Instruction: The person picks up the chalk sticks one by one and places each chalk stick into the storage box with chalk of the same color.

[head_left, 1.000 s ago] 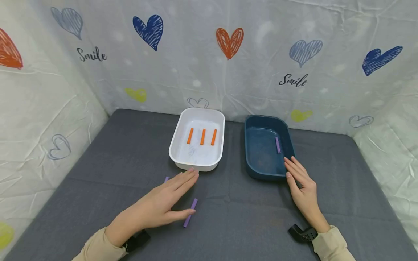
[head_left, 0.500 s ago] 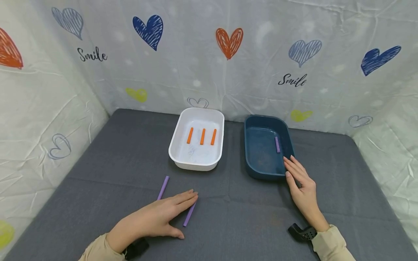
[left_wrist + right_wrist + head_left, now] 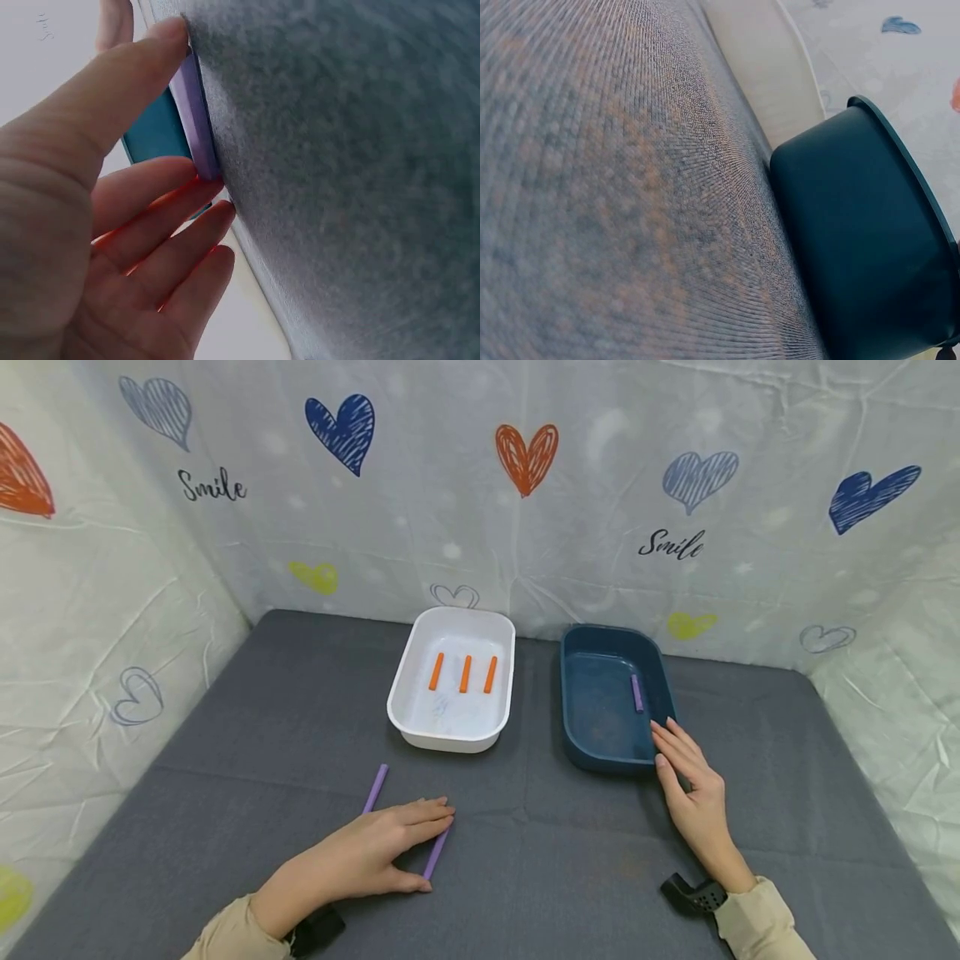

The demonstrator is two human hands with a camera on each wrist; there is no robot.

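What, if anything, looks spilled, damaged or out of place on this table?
Nothing looks broken. Faint bluish marks in the white tray and a brownish patch on the cloth, near the right hand, stand out from their plainer surroundings; I cannot tell whether they are stains.

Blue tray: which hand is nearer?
Right. The right hand is at the blue tray's near right corner, by the rim. The left hand is away to the tray's left, closer to the person, at a purple stick.
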